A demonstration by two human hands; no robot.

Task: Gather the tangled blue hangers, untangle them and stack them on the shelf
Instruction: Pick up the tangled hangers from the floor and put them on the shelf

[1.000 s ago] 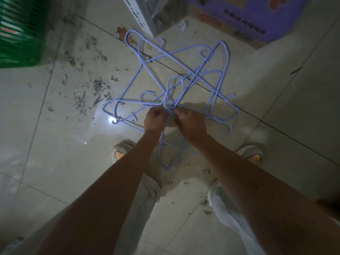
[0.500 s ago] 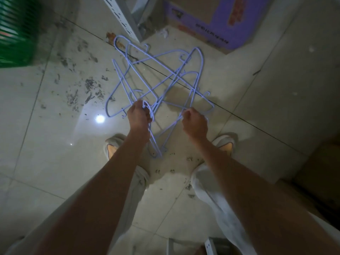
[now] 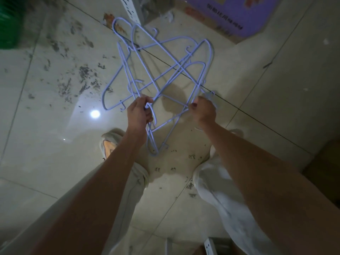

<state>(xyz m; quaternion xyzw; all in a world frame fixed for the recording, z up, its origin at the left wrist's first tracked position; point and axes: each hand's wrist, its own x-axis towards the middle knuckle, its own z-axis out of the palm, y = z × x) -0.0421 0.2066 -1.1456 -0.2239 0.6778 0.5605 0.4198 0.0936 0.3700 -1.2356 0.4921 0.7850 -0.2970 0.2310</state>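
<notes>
A tangle of several thin blue hangers (image 3: 166, 69) hangs in the air above the tiled floor, its wires crossing each other. My left hand (image 3: 138, 112) grips the wires and a hook at the tangle's lower left. My right hand (image 3: 203, 109) holds wires at the lower right, about a hand's width away. One hanger end (image 3: 153, 150) dangles down between my arms. A white slotted shelf post (image 3: 131, 10) stands beyond the tangle at the top.
A green slatted crate (image 3: 9, 24) sits at the top left. A purple cardboard box (image 3: 233, 17) lies at the top right. The floor is dirty with dark specks. My feet and light trousers are below; a metal shelf part (image 3: 211, 245) shows at the bottom edge.
My hands, close together at the tangle's centre a second ago, have moved apart, spreading the hangers. The tangle has shifted and turned slightly.
</notes>
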